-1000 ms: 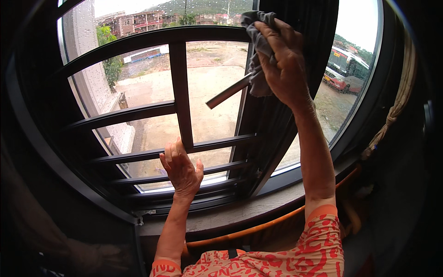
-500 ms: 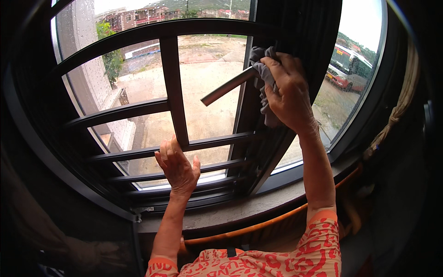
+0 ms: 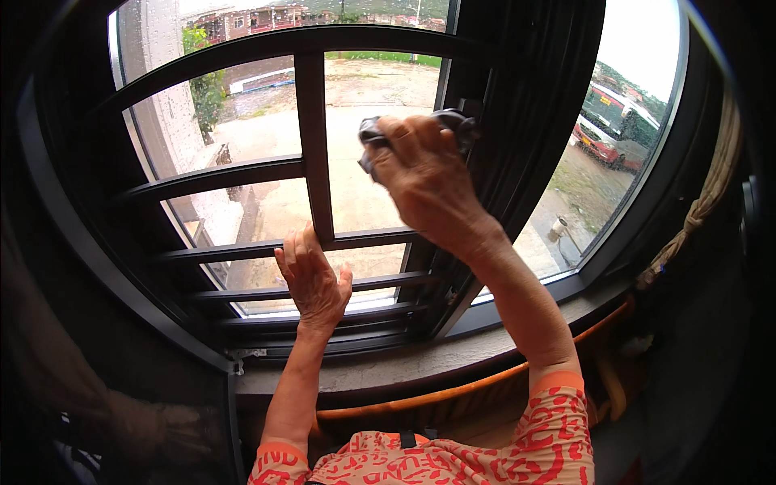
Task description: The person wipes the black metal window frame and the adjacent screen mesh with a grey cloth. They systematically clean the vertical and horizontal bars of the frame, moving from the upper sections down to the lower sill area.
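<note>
My right hand (image 3: 424, 174) is closed around a crumpled grey cloth (image 3: 458, 125), over the middle right pane of a dark-framed window (image 3: 477, 48). The window's handle is hidden behind the hand and cloth; I cannot tell whether the cloth wraps it. Lower and to the left, my left hand (image 3: 311, 275) leans against the dark window bars (image 3: 315, 145), where an upright bar meets a crossbar. Its fingers point up along the bars and its thumb stands apart, with nothing held.
Below the window runs a grey sill (image 3: 388, 374), with an orange-brown wooden rail (image 3: 420, 398) nearer me. A tied beige curtain (image 3: 697, 214) hangs at the right. Through the wet glass show paved ground and a parked white and red vehicle (image 3: 618, 121).
My right hand has swung left and slightly down with the cloth, from the handle's base over its lever, which has gone out of sight. The left hand stays on the bars.
</note>
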A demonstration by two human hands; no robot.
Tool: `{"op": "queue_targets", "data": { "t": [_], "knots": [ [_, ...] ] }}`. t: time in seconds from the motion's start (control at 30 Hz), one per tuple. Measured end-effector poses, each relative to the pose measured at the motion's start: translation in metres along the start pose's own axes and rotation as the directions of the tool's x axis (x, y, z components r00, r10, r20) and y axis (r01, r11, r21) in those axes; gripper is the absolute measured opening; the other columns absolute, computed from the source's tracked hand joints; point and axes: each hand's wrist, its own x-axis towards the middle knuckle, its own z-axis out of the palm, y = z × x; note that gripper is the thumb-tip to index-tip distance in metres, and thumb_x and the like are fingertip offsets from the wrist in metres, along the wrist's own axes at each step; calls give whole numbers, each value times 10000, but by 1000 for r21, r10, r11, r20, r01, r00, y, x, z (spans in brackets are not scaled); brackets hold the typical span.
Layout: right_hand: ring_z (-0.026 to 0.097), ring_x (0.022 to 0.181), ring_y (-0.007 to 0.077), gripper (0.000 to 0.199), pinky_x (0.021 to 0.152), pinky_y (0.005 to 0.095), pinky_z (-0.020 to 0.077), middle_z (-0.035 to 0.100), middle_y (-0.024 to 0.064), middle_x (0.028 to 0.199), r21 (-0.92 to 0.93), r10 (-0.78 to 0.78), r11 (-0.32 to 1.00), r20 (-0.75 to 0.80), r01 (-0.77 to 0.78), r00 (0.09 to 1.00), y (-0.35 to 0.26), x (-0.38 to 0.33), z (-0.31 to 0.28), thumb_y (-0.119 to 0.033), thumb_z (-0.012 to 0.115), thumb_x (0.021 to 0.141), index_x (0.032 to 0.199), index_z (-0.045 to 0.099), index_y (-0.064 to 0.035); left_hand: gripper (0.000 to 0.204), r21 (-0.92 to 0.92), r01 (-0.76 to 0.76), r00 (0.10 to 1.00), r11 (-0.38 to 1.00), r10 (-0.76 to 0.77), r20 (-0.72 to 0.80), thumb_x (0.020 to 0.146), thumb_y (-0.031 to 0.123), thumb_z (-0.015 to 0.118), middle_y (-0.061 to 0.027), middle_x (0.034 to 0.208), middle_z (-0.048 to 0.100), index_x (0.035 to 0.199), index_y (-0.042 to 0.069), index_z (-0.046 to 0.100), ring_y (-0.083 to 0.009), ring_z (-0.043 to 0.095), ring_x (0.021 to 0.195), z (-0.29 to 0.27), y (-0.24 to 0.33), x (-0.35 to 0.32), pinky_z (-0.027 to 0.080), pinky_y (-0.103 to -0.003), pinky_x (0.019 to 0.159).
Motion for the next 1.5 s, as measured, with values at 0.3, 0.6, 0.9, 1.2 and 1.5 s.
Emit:
{"op": "queue_targets", "data": {
  "t": [0.3,0.6,0.9,1.2,1.5],
  "knots": [
    [473,1087,225,315,907,372,375,534,61,1182,-69,24,997,-25,-26,999,13,-14,-7,-178,694,826,1135,670,-120,983,-53,-28,999,998,30,31,653,159,781,-151,1376,304,1445,28,214,-310,225,1384,-10,-2,0,125,-459,1174],
    [492,1074,254,299,893,371,407,546,81,1182,-1,245,969,-61,-245,968,25,-8,-7,-90,703,791,1089,676,-67,466,-712,-122,993,692,85,-87,968,186,534,-198,1314,466,1367,-14,401,-290,499,1212,-48,36,32,479,-378,944],
    [491,1065,301,376,904,397,421,524,121,1161,211,42,977,-81,-24,996,17,-23,-15,-24,723,730,1100,652,-16,521,-891,38,999,453,-45,20,1004,272,432,-244,1322,463,1391,-70,366,-335,489,1204,-38,69,105,418,-398,992],
    [480,1145,387,671,984,440,423,464,209,1289,-85,317,942,-97,-325,943,50,-37,-15,2,686,761,1384,459,-103,204,-759,-35,987,650,-99,-130,966,150,532,-199,896,582,1016,-36,597,-340,586,834,-26,86,126,465,-410,739],
    [493,1131,401,649,964,446,440,492,218,1204,-215,440,874,-28,-435,898,33,-70,-19,-64,707,790,1379,437,-48,187,-712,-36,992,701,-62,-112,962,181,540,-178,935,567,1031,9,559,-363,616,779,-26,81,124,503,-447,661]
  ]
}}
